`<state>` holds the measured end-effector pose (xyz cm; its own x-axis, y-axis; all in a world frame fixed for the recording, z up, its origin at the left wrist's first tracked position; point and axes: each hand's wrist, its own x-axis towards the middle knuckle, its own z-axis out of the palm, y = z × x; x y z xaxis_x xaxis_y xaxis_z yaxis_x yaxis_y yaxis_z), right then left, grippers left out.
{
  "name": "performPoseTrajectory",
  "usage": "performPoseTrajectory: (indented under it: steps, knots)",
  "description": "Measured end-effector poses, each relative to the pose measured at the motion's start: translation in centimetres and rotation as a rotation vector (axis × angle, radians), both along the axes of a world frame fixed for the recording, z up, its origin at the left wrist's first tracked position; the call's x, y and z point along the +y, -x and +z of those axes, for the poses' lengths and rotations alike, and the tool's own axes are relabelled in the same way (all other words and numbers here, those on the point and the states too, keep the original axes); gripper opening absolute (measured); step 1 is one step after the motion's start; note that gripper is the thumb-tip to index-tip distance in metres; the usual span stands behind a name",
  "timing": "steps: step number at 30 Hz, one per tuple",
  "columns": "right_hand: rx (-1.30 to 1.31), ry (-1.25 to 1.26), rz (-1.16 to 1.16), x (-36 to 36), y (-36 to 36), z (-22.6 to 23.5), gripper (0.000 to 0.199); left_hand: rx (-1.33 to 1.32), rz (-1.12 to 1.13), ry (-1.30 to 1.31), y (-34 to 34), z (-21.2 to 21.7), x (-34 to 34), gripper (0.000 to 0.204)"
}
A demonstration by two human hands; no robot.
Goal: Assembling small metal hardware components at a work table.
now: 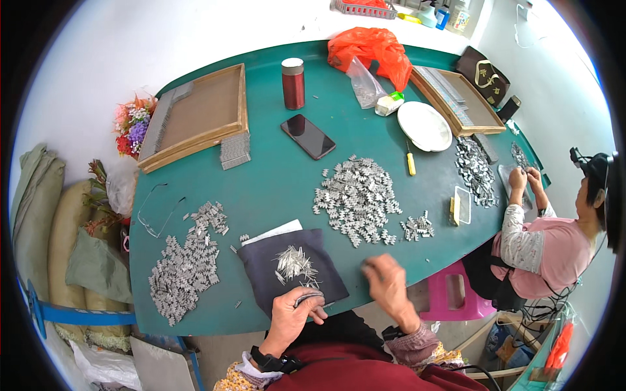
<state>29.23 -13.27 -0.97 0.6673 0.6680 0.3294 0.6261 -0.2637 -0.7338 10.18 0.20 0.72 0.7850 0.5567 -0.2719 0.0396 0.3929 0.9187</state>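
Note:
My left hand [295, 317] is closed around a small grey metal piece [309, 297] at the near edge of the dark cloth [326, 260]; its exact kind is hidden by the fingers. On that cloth lies a loose heap of thin silvery pins [295, 264]. To the right, my right hand [389, 287] hovers by the table's near edge, its fingers curled and smeared by motion, so whether they hold anything cannot be seen. Beyond it spreads a big pile of small toothed metal pieces [358, 199], with a smaller cluster [417, 227] beside it. Another heap of grey metal parts [186, 274] lies left of the cloth.
The green table [261, 195] also bears a phone [308, 136], red flask [293, 85], wooden trays [242, 117], white plate [424, 127], yellow-handled screwdriver [411, 159] and eyeglasses [154, 231]. At the right, a co-worker [544, 241] handles parts near a pink stool [456, 293].

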Motion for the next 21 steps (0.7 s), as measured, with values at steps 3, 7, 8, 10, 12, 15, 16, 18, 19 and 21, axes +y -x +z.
performPoseTrajectory:
  steps: [3,7,8,10,12,15,16,18,19,21]
  knots:
    - [-0.180,0.087,-0.218,-1.0,-4.0,-0.5,0.013,-0.011,-0.033,0.014,-0.3,-0.4,0.1,0.011]
    - [-0.350,0.207,-0.233,-0.9,-5.3,-0.6,0.017,-0.008,-0.104,0.001,-0.2,-0.8,0.2,0.013]
    - [-0.368,0.228,-0.196,-0.8,-5.3,-0.6,0.018,-0.007,-0.101,0.001,-0.1,-0.9,0.2,0.013]
    - [-0.377,0.235,-0.181,-1.0,-5.3,-0.6,0.017,-0.012,-0.090,0.005,-0.1,-1.1,0.2,0.012]
    - [-0.384,0.243,-0.169,-1.4,-4.9,-0.6,0.017,-0.012,-0.086,0.007,-0.1,-1.2,0.2,0.012]
    - [-0.509,0.195,-0.025,-2.3,-3.6,-0.4,0.022,-0.001,-0.079,0.001,0.2,-1.3,0.2,0.012]
    - [-0.509,0.198,-0.029,-2.6,-3.3,-0.4,0.022,0.005,-0.078,-0.004,0.1,-1.2,0.2,0.012]
    - [-0.426,0.127,-0.056,-3.0,-3.0,-0.4,0.023,0.014,-0.076,-0.002,0.0,-1.0,0.1,0.011]
    - [-0.426,0.128,-0.058,-3.2,-3.0,-0.6,0.023,0.023,-0.067,-0.005,0.0,-0.9,0.0,0.011]
    - [-0.355,0.140,-0.136,-3.4,-3.1,-0.8,0.023,0.026,-0.064,-0.004,0.0,-0.8,-0.1,0.011]
